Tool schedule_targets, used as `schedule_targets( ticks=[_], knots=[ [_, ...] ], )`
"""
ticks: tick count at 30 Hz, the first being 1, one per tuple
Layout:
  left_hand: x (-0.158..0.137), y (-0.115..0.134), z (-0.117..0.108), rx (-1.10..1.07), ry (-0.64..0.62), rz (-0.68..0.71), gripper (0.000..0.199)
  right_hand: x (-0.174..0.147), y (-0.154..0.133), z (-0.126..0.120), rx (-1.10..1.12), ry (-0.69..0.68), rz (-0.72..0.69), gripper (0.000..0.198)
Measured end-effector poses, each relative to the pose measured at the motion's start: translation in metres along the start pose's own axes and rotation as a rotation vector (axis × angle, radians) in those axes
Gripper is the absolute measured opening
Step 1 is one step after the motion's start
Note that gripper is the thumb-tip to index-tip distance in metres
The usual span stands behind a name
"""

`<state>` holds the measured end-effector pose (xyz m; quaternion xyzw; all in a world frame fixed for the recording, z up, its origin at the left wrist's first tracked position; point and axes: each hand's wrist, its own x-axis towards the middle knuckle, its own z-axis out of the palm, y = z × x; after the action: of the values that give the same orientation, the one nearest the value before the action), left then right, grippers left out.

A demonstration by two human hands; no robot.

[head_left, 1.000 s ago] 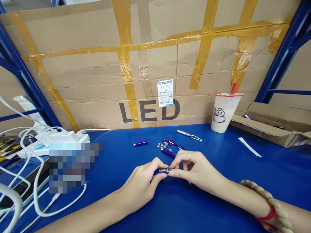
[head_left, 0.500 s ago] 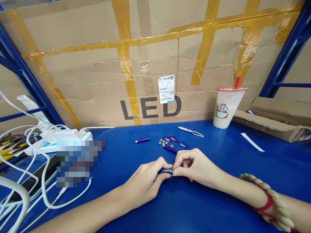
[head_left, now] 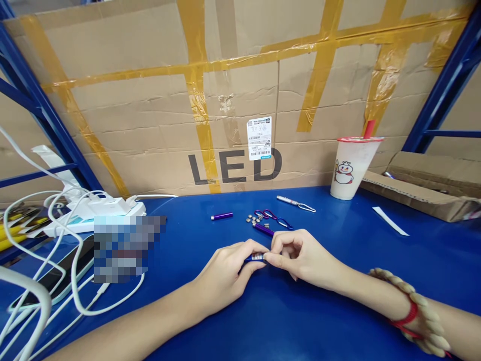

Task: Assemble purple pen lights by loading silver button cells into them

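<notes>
My left hand point(head_left: 229, 271) is closed round a small blue flashlight point(head_left: 257, 257) with a printed label, held level above the table. My right hand point(head_left: 300, 258) pinches the flashlight's right end between thumb and forefinger. Those fingertips cover that end, so I cannot tell whether a small part is between them. Just beyond my right fingers lies a purple tube point(head_left: 263, 229). Several button cells point(head_left: 254, 219) sit beside it, next to purple and blue carabiner clips point(head_left: 282, 222). Another purple tube point(head_left: 222, 216) lies farther left. A silver flashlight point(head_left: 287, 200) with a clip rests behind.
On the right stand a lidded drink cup point(head_left: 350, 170) with a red straw and an open cardboard box point(head_left: 417, 193). A white strip point(head_left: 391, 221) lies nearby. White cables point(head_left: 75, 281), a power strip point(head_left: 108, 208) and a phone point(head_left: 56, 271) crowd the left. Taped cardboard point(head_left: 150, 125) closes the back.
My right thumb has shifted over the flashlight's end, which showed more before. More of the printed label is visible now. The view has moved slightly; the loose parts lie as before.
</notes>
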<state>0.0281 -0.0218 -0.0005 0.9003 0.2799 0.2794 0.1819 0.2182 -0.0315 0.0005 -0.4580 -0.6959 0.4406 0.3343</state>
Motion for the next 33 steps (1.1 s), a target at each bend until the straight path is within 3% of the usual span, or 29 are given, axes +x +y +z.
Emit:
schedule_targets(
  ticks=[5, 11, 15, 20, 33],
  knots=[
    [0.0007, -0.0007, 0.0003, 0.081, 0.056, 0.016, 0.021, 0.0003, -0.0013, -0.0011, -0.104, 0.033, -0.023, 0.047],
    [0.0036, 0.0, 0.0001, 0.028, 0.066, -0.078, 0.02, -0.0004, -0.0039, -0.0073, -0.338, 0.298, -0.274, 0.038],
    [0.0031, 0.0004, -0.0006, 0.072, 0.043, -0.074, 0.022, -0.0004, -0.0004, -0.0091, -0.37, 0.289, -0.348, 0.032],
    [0.0017, 0.0005, -0.0008, 0.14, -0.013, -0.042, 0.022, 0.0002, 0.0025, -0.0088, -0.335, 0.252, -0.324, 0.031],
    [-0.0016, 0.0047, -0.0051, -0.054, -0.131, -0.146, 0.015, -0.0039, -0.0017, -0.0046, -0.35, 0.301, -0.397, 0.027]
  ],
)
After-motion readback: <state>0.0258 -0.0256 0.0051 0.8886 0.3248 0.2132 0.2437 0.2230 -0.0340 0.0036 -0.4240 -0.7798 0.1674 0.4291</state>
